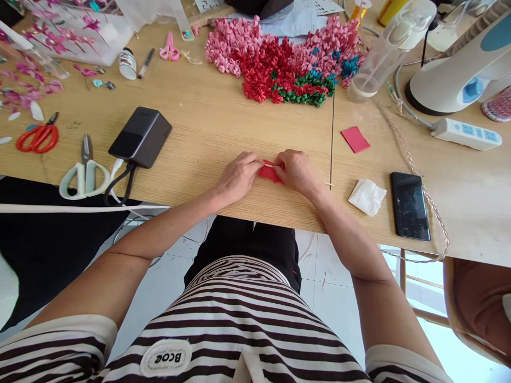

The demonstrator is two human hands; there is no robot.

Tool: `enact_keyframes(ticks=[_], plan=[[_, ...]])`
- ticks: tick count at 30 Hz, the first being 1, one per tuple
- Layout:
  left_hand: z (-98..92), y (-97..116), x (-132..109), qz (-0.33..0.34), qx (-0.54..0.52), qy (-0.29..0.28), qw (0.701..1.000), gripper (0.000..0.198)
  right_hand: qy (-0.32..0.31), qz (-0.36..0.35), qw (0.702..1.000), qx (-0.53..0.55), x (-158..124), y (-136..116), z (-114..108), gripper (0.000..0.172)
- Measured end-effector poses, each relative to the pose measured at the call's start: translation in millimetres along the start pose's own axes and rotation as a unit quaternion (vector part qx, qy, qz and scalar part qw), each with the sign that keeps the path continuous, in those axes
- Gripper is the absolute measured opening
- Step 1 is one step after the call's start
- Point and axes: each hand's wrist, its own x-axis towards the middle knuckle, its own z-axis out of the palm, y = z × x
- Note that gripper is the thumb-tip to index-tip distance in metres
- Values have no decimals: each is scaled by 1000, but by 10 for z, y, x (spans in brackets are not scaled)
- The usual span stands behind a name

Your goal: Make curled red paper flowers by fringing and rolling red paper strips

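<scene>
A small red square piece (pixel 271 172), of paper or cloth, lies on the table under my fingertips. Across its upper part runs a thin pale stick (pixel 269 165). My left hand (pixel 241 173) pinches the stick's left end at the edge of the red piece. From the other side, my right hand (pixel 294 169) is closed over the stick and the right part of the piece, hiding both there. A pale tip (pixel 329 184) shows beside my right wrist; whether it belongs to the same stick I cannot tell. Another red square (pixel 355 139) lies flat to the right.
Red, pink and green looped bundles (pixel 275 66) lie at the back. On the left are a black power block (pixel 140 137), white-handled scissors (pixel 85 173) and red-handled scissors (pixel 39 137). A folded tissue (pixel 368 197), a phone (pixel 410 206) and a power strip (pixel 466 133) lie rightward.
</scene>
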Motion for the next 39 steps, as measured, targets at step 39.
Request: enact_keyframes(ticks=[39], plan=[[-108, 37, 130, -1, 48, -108, 993, 42, 33, -15, 998, 44, 59, 123, 94, 20]])
